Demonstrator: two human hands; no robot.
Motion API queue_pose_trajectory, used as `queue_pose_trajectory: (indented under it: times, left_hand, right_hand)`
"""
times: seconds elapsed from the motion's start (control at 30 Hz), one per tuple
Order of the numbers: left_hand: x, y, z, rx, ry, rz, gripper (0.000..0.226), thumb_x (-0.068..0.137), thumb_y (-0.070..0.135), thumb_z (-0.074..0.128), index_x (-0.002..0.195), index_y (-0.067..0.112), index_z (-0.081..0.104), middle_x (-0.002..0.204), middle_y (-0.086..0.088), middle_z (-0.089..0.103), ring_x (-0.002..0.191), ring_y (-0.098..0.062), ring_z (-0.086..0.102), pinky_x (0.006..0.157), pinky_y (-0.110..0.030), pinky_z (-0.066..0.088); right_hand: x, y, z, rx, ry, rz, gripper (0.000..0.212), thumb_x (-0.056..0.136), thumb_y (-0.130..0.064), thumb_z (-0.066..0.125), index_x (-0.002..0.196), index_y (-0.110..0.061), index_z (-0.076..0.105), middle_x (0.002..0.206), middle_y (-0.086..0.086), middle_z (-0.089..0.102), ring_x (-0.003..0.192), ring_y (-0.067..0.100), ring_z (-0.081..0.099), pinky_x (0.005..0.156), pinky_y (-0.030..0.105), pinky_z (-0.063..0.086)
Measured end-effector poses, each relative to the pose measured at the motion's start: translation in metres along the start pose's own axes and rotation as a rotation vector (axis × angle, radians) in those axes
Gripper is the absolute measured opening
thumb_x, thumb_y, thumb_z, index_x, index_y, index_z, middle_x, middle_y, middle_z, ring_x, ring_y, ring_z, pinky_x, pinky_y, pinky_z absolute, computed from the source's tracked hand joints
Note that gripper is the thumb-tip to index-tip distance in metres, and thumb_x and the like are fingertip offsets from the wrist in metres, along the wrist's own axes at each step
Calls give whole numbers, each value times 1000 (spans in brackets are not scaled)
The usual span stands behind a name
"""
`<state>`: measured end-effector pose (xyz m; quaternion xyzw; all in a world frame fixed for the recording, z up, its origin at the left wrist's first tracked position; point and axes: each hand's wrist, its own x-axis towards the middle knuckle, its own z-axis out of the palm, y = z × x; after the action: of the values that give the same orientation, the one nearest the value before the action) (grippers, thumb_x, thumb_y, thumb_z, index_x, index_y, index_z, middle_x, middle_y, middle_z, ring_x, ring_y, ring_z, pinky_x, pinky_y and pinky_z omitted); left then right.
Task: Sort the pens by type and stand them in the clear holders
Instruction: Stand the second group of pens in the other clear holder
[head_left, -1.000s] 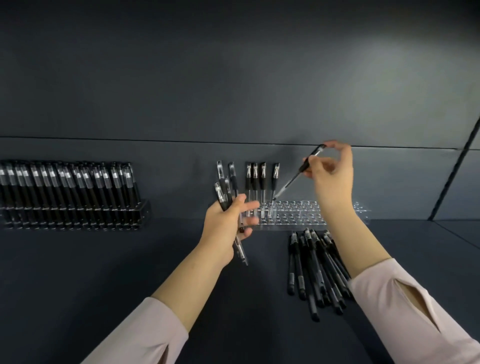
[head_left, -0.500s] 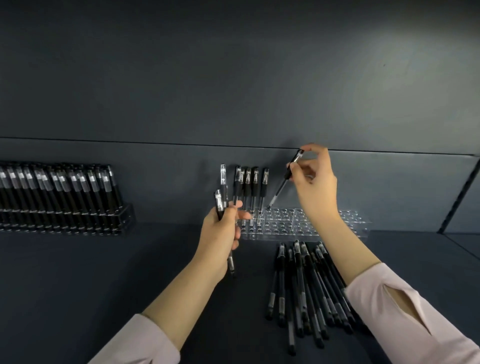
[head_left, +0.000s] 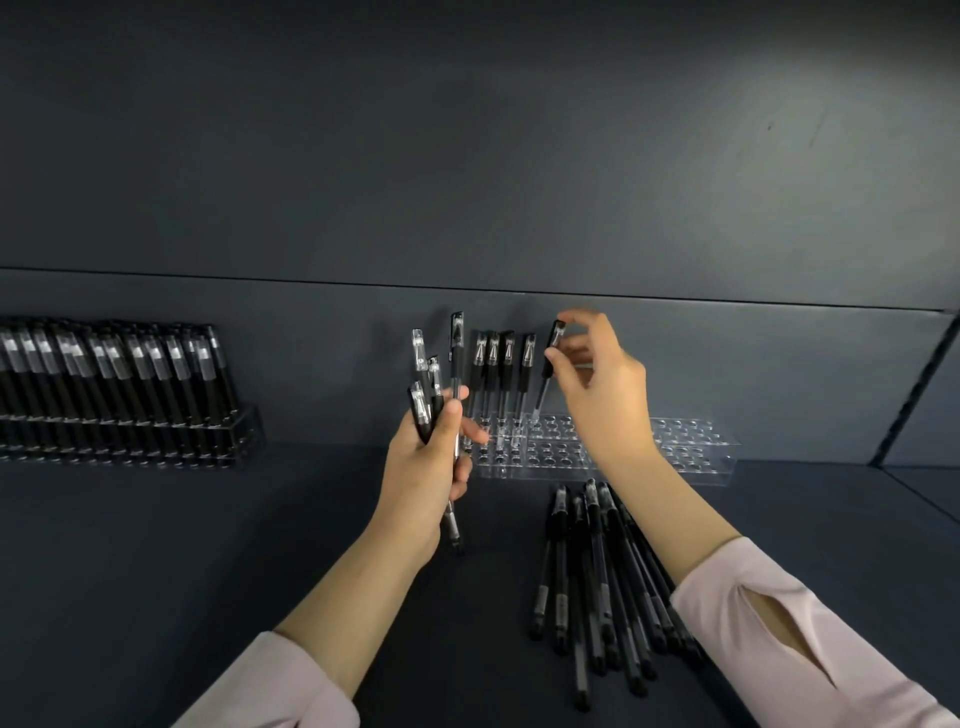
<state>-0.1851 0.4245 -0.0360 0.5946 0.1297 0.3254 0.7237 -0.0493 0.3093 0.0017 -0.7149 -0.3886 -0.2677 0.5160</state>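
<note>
Four standing pens (head_left: 506, 364) left of the right hand (head_left: 605, 400).
It pinches a fifth pen (head_left: 557, 332), near-upright, tip down; the left hand (head_left: 423, 467) grips a four-pen bundle (head_left: 418, 349).

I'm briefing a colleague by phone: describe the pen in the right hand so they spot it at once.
Find the clear holder against the back wall, right of centre. A short row of pens stands at its left end; the pen just right of them is it. It alone leans, its top pinched by the right hand.
</note>
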Motion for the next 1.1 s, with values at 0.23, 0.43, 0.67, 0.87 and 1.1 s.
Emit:
queue_pose_trajectory:
  times: [0.23, 0.43, 0.67, 0.87, 1.1]
  left_hand:
    - [-2, 2, 1, -42, -27, -12, 18, 97, 35, 56, 107, 23, 65, 74, 7, 69, 43, -5, 40, 38, -17, 28]
    - [-4, 4, 2, -81, -64, -46, 22, 91, 41, 64, 103, 24, 70, 74, 1, 70, 43, -7, 38, 36, -19, 28]
    - [-5, 5, 2, -95, -165, -61, 21, 92, 40, 62, 101, 24, 73, 69, -1, 66, 41, -7, 35, 37, -19, 25]
    - [-9, 8, 5, -82, -245, -83, 23, 89, 45, 63, 100, 28, 74, 68, -1, 66, 40, -7, 35, 37, -20, 25]
    - [-10, 6, 16, -109, -196, -264, 23, 101, 31, 50, 109, 9, 53, 63, 0, 63, 39, -8, 34, 33, -19, 25]
  right_hand:
    - [-4, 7, 2, -226, -133, -86, 41, 95, -13, 57, 136, -16, 53, 101, 5, 57, 80, 12, 54, 79, 26, 49]
    - [-7, 5, 2, -236, -135, -82, 47, 97, -12, 53, 143, -18, 46, 92, 4, 52, 70, 16, 49, 72, 19, 45]
    - [1, -28, -1, 466, -183, 298, 22, 97, -25, 55, 117, -24, 63, 89, -8, 72, 79, 4, 64, 68, 20, 52]
    - [1, -36, -3, 752, -183, 431, 27, 91, -11, 64, 115, -19, 55, 81, -1, 71, 74, 13, 64, 63, 24, 51]
    - [12, -25, -20, 755, 266, 482, 29, 90, 0, 60, 106, -23, 55, 71, 1, 68, 58, 10, 62, 66, 26, 54]
